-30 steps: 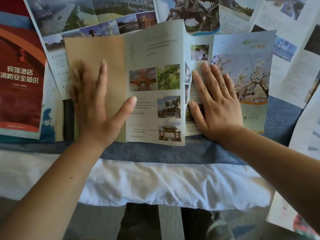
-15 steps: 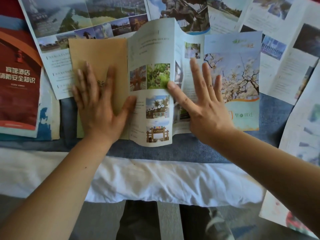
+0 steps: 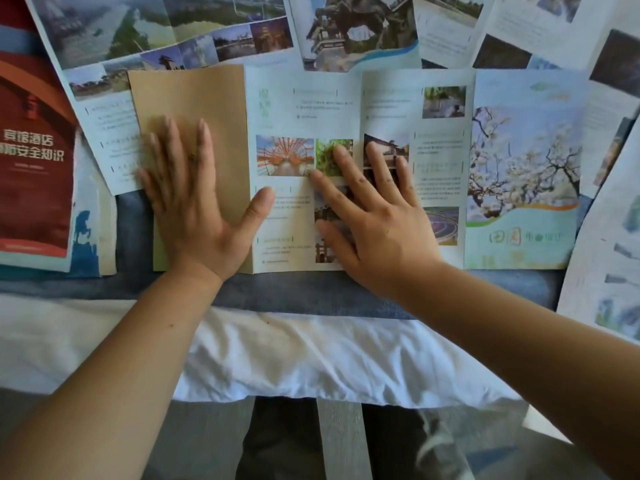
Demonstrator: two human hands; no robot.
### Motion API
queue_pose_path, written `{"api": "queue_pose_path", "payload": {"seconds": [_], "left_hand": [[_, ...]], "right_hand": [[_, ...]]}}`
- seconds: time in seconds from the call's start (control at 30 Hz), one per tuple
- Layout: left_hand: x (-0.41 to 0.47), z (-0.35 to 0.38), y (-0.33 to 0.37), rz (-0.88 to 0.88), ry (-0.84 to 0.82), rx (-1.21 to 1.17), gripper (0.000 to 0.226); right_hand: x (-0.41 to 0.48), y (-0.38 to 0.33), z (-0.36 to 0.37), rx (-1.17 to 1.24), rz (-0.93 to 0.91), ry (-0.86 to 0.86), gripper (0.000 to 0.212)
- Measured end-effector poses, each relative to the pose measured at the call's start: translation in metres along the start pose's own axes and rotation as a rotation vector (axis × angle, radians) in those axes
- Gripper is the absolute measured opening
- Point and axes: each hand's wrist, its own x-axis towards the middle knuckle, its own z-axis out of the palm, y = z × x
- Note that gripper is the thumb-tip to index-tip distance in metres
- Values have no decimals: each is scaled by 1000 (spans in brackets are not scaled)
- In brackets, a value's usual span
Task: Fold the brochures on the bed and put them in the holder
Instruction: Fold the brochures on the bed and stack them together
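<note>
Now the brochure [image 3: 391, 109] lies flat again under both open, empty hands [image 3: 194, 216] [image 3: 377, 220]; it may pop up if they lift.

The open brochure [image 3: 360, 168] has a plain tan panel at its left, pale blue-white text panels in the middle with small orange, green and brown photos, and a right panel of white blossom on dark branches against blue sky, over a teal band edged in orange. The booklet [image 3: 33, 161] at far left is deep red with white characters and an orange arc. The bed [image 3: 294, 292] shows a grey-blue cover above a white sheet [image 3: 277, 355]. The floor looks grey, though blurred.
</note>
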Motion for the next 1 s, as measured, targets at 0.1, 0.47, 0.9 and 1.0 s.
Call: {"api": "queue_pose_path", "payload": {"seconds": [0.1, 0.47, 0.9, 1.0], "left_hand": [[0, -4, 4, -34, -37, -77, 108], [-8, -1, 53, -71, -109, -198, 101], [-6, 7, 60, -102, -113, -135, 101], [-8, 7, 78, -71, -135, -229, 100]], "right_hand": [[-2, 1, 10, 16, -14, 71, 60], [-4, 23, -7, 398, 25, 59, 64], [-75, 151, -3, -63, 352, 181, 72], [-72, 152, 3, -58, 353, 230, 71]]}}
